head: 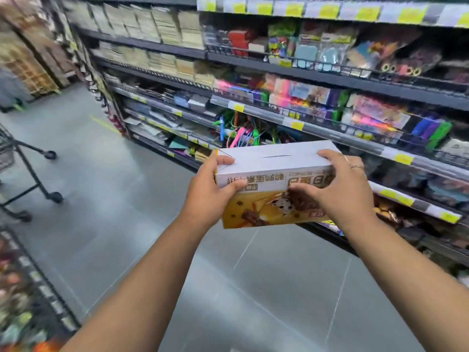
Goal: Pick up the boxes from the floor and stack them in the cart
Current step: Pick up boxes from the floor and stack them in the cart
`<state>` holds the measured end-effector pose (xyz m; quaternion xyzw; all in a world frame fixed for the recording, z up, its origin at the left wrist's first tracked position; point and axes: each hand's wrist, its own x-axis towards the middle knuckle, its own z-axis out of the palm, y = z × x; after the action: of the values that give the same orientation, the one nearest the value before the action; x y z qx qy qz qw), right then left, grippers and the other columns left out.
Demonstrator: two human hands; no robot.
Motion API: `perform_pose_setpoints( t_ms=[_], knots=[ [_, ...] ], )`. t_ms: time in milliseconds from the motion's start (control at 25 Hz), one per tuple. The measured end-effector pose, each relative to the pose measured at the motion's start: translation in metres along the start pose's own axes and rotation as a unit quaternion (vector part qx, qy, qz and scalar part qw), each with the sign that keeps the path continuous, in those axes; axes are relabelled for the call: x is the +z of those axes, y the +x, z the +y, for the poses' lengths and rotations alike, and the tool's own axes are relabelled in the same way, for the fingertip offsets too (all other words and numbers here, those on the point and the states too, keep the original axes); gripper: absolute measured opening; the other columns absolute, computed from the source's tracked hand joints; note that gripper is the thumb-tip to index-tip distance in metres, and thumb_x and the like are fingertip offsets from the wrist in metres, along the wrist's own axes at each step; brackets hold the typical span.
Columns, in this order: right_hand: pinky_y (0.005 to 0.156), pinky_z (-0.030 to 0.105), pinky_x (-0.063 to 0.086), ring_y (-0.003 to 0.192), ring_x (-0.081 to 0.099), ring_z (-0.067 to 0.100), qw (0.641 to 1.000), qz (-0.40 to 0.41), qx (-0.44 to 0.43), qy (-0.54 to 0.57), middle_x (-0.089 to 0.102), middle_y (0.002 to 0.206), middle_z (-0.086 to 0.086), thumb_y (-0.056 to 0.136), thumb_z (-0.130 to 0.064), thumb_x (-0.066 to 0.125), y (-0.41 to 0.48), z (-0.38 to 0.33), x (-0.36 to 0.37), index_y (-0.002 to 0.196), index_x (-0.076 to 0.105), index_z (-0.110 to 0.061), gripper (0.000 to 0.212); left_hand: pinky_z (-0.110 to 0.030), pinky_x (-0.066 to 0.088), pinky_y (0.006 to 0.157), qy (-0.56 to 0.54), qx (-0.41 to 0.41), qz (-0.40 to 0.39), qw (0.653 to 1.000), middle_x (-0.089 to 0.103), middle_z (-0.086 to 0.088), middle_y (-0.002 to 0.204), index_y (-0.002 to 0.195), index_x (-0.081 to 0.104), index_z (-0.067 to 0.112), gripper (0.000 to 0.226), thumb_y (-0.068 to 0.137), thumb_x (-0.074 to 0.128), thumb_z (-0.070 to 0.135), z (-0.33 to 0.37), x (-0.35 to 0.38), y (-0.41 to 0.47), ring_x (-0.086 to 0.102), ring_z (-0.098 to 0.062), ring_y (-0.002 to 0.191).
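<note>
The box (275, 184) is held in the air in front of the shelves (330, 80), clear of the floor (127, 224). The left hand (210, 191) and right hand (340, 191) each grip one short end, fingers curled over the top edge. It appears light and rigid cardboard; hold it by the ends, since the glossy faces may slip, and carry it to the cart (30, 168) at far left.

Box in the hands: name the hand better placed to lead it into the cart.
Left, probably: the cart stands at the frame's left edge, nearer the left hand, which grips the box at that end; the right hand grips the far end.
</note>
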<state>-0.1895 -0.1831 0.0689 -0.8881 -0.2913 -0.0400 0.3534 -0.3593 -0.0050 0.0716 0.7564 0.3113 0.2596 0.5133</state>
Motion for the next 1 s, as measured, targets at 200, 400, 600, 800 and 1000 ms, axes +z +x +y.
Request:
perform_pose_setpoints(
  t_ms=[200,400,600,800,1000],
  knots=[
    [0.093,0.037,0.046,0.117,0.050,0.027,0.997,-0.051,-0.051,0.013,0.049,0.127,0.009,0.052,-0.069,0.079,0.023,-0.081,0.077,0.128,0.051,-0.038,0.087,-0.035,0.056,0.081,0.047,-0.014,0.061,0.997,0.062,0.009,0.115,0.095,0.058,0.043,0.031,0.080,0.077,0.025,-0.037,-0.092,0.018,0.063,-0.014,0.098],
    [0.091,0.035,0.044,0.114,0.050,0.027,0.986,-0.113,-0.111,0.043,0.048,0.126,0.009,0.052,-0.065,0.081,0.046,-0.164,0.156,0.126,0.054,-0.035,0.085,-0.006,0.045,0.074,0.084,-0.049,0.142,0.985,0.049,0.030,0.106,0.106,0.056,0.039,0.033,0.081,0.076,0.028,-0.069,-0.179,0.032,0.058,-0.009,0.100],
    [0.093,0.036,0.046,0.111,0.052,0.026,0.969,-0.167,-0.167,0.070,0.045,0.124,0.006,0.047,-0.070,0.077,0.077,-0.236,0.238,0.124,0.054,-0.038,0.086,-0.034,0.052,0.090,0.102,-0.091,0.223,0.965,0.058,0.015,0.111,0.109,0.056,0.041,0.038,0.079,0.078,0.032,-0.105,-0.253,0.058,0.060,-0.015,0.101],
    [0.092,0.036,0.048,0.106,0.054,0.023,0.943,-0.221,-0.226,0.108,0.048,0.122,0.005,0.047,-0.067,0.080,0.120,-0.321,0.326,0.123,0.055,-0.037,0.086,-0.035,0.052,0.091,0.112,-0.123,0.299,0.940,0.057,0.016,0.115,0.111,0.057,0.039,0.040,0.078,0.078,0.030,-0.132,-0.327,0.097,0.058,-0.012,0.100],
    [0.087,0.040,0.051,0.102,0.056,0.027,0.909,-0.263,-0.297,0.126,0.048,0.119,0.006,0.048,-0.066,0.082,0.151,-0.411,0.401,0.124,0.055,-0.036,0.086,-0.023,0.049,0.095,0.099,-0.148,0.366,0.913,0.054,0.015,0.127,0.112,0.058,0.035,0.041,0.078,0.078,0.025,-0.156,-0.398,0.129,0.057,0.001,0.105]
  ],
)
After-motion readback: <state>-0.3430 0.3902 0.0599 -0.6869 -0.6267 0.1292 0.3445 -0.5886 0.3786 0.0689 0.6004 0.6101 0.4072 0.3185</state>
